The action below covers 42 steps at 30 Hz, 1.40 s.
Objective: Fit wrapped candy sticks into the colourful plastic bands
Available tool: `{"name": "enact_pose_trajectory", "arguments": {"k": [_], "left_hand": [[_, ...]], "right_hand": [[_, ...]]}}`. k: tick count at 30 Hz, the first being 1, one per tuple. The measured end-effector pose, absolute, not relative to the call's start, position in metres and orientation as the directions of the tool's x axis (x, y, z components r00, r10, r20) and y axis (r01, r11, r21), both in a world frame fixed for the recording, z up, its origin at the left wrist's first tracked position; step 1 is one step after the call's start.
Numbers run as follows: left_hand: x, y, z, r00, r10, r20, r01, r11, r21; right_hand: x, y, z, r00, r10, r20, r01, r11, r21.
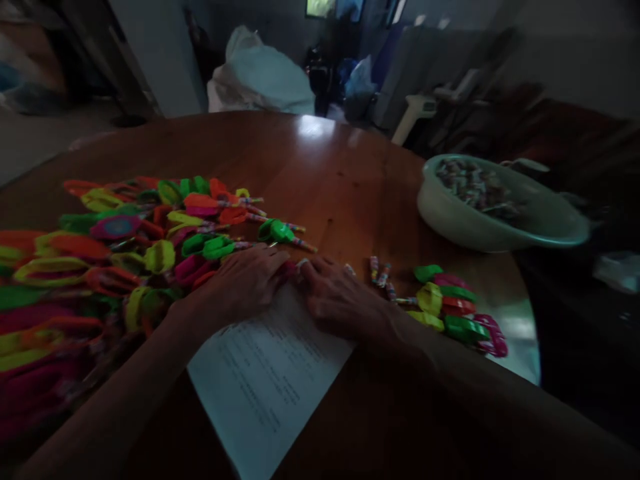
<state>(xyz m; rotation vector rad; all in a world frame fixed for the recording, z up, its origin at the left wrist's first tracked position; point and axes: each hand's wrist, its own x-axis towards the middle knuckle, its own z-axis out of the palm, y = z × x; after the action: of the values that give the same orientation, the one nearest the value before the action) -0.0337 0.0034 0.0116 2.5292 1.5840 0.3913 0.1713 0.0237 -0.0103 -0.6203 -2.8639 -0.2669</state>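
Left hand (pixel 250 280), right hand (pixel 340 293) at paper's (pixel 270 400) far edge, fingers pinched nearly closed on pink piece (pixel 287 268).

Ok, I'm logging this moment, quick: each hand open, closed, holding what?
Left hand: fingers curled beside a small pink piece; grip can't be told.
Right hand: fingers curled near it too; grip unclear.

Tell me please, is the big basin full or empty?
Partly full: the basin holds a heap of small pieces toward its left side, while bare inner wall shows at the right.
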Motion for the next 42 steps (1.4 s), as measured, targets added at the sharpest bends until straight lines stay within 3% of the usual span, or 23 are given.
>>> {"name": "enact_pose_trajectory", "arguments": {"k": [4,8,10,13,16,18,23,29,32,35,38,42], "left_hand": [[-0.039,0.01,0.007,0.464,0.872,0.154,0.856,-0.486,0.174],[-0.039,0.012,0.009,0.476,0.867,0.149,0.854,-0.496,0.158],[-0.037,0.01,0.013,0.47,0.873,0.129,0.861,-0.486,0.153],[-0.033,0.006,0.017,0.443,0.89,0.103,0.877,-0.455,0.158],[-0.032,0.002,0.017,0.416,0.902,0.118,0.889,-0.43,0.159],[-0.032,0.001,0.017,0.415,0.902,0.123,0.887,-0.431,0.165],[-0.03,-0.002,0.022,0.426,0.899,0.105,0.887,-0.437,0.147],[-0.027,-0.006,0.028,0.401,0.914,0.063,0.908,-0.406,0.107],[-0.027,-0.006,0.026,0.404,0.912,0.073,0.906,-0.41,0.109],[-0.03,-0.004,0.02,0.406,0.91,0.082,0.903,-0.413,0.119],[-0.035,0.0,0.012,0.398,0.912,0.1,0.902,-0.408,0.142],[-0.039,0.004,0.008,0.398,0.911,0.104,0.881,-0.411,0.235]], "right_hand": [[0.169,0.021,-0.006,-0.905,0.382,0.19,0.417,0.886,0.205],[0.167,0.02,-0.005,-0.912,0.357,0.201,0.394,0.9,0.188],[0.169,0.022,-0.003,-0.905,0.379,0.192,0.406,0.904,0.131],[0.176,0.027,0.004,-0.871,0.46,0.174,0.458,0.887,-0.051],[0.188,0.03,0.01,-0.791,0.55,0.267,0.5,0.834,-0.235],[0.195,0.029,0.01,-0.718,0.599,0.353,0.533,0.801,-0.273],[0.19,0.016,-0.003,-0.674,0.624,0.396,0.598,0.775,-0.204],[0.168,0.011,-0.007,-0.652,0.685,0.324,0.655,0.725,-0.214],[0.164,0.01,-0.007,-0.659,0.709,0.252,0.699,0.701,-0.145],[0.162,0.008,-0.009,-0.668,0.689,0.283,0.698,0.711,-0.085],[0.159,0.008,0.001,-0.646,0.628,0.433,0.589,0.772,-0.239],[0.151,0.017,0.043,-0.347,0.736,0.581,0.325,0.676,-0.661]]}}
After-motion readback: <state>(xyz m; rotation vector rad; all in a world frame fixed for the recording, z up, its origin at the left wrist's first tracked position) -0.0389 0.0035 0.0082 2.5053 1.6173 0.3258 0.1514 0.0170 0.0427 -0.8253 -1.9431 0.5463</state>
